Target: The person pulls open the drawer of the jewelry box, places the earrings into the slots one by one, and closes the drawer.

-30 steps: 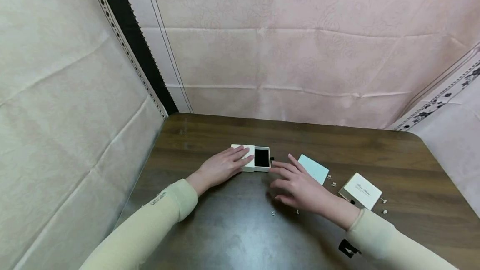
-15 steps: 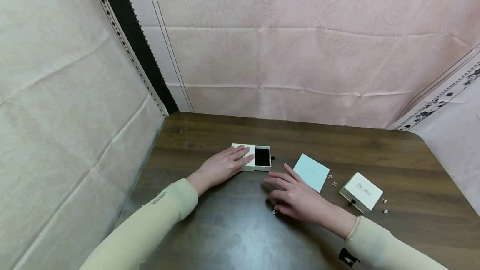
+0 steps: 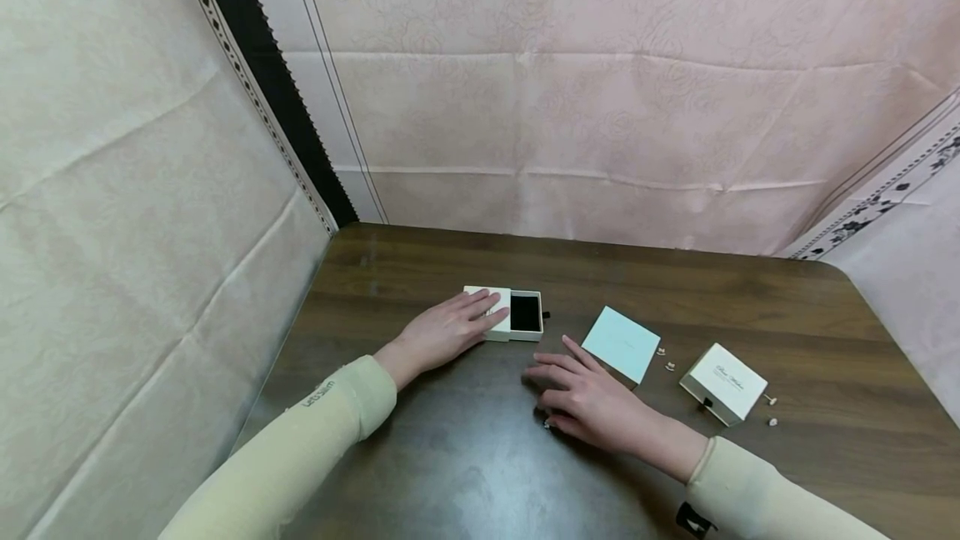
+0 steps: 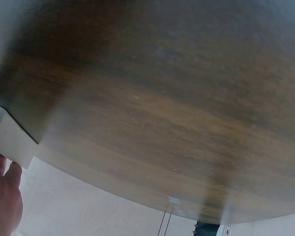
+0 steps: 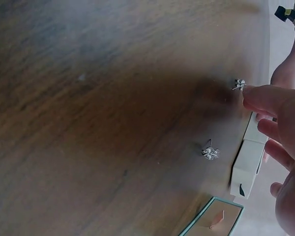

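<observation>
My left hand (image 3: pixel 442 333) rests with extended fingers on the white sleeve (image 3: pixel 503 300) of a small jewelry box. Its black-lined drawer (image 3: pixel 526 315) is slid out to the right. In the left wrist view, fingertips (image 4: pixel 13 172) lie along the sleeve (image 4: pixel 14 142). My right hand (image 3: pixel 596 407) hovers low over the table, fingers spread and loosely bent. Its thumb tip is right at a silver flower-shaped stud earring (image 5: pixel 240 84). A second such earring (image 5: pixel 210 152) lies nearby on the wood and is hidden under the hand in the head view.
A light blue box (image 3: pixel 622 344) stands just beyond my right hand. Further right is a closed white box (image 3: pixel 724 382) with script lettering. Small studs (image 3: pixel 670 366) lie between these boxes, and another pair (image 3: pixel 772 422) lies beside the white box. Draped cloth (image 3: pixel 600 140) borders the table.
My right hand has moved left and slightly toward me, its thumb reaching the nearer silver earring and more of the blue box showing. The left hand stays on the box.
</observation>
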Motion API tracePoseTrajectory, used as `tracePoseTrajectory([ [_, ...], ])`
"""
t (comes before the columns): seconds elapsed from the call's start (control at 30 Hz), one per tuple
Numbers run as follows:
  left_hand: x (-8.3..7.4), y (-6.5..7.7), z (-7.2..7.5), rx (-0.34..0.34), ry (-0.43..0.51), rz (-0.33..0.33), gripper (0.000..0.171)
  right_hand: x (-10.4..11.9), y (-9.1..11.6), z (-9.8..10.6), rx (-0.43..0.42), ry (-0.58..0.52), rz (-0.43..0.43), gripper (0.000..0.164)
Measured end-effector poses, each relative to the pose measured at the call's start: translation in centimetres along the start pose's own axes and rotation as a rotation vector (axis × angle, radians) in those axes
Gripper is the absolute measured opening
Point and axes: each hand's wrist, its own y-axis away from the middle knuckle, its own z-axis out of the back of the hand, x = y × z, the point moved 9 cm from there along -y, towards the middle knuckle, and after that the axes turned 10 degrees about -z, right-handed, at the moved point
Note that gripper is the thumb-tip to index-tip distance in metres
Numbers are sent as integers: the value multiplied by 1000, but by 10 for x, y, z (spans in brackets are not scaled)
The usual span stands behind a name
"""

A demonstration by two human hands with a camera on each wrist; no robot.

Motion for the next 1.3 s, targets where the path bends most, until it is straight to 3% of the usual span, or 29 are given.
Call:
tracePoseTrajectory([
  [1.3,-1,0,0,37,13,20,52,15,-4,-6,-18,38,54,17],
])
